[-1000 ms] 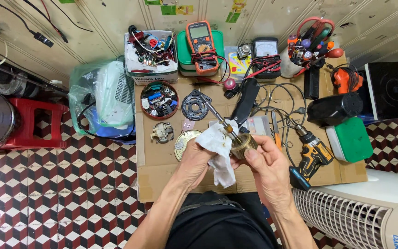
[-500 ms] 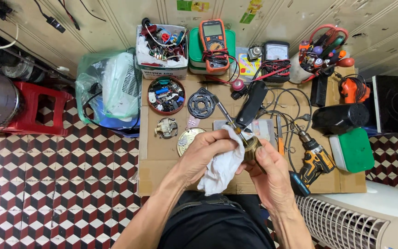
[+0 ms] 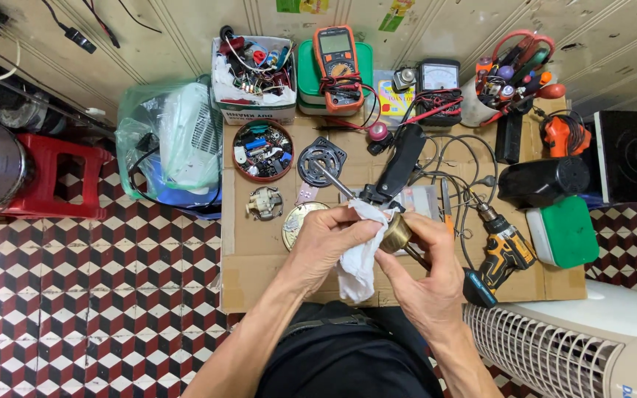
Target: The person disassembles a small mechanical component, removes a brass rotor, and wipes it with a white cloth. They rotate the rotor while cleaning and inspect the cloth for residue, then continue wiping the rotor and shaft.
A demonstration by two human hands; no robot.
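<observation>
The left hand clutches a white cloth, fingers curled and pressed into it, the cloth's loose end hanging down below the palm. The right hand pinches a small brass part between thumb and fingers, and the cloth touches the part's left side. Both hands hover over the near edge of a cardboard sheet spread on the checked floor. Just beyond the hands lie a soldering iron with its tip pointing up-left, a black handle, and a round metal disc partly hidden by the left hand. Farther off sit a round tin of small parts, a black ring-shaped part, an orange multimeter on a green box, and an analog meter. A yellow drill lies right of the right hand, near a green-lidded box. A white fan lies at the lower right.
</observation>
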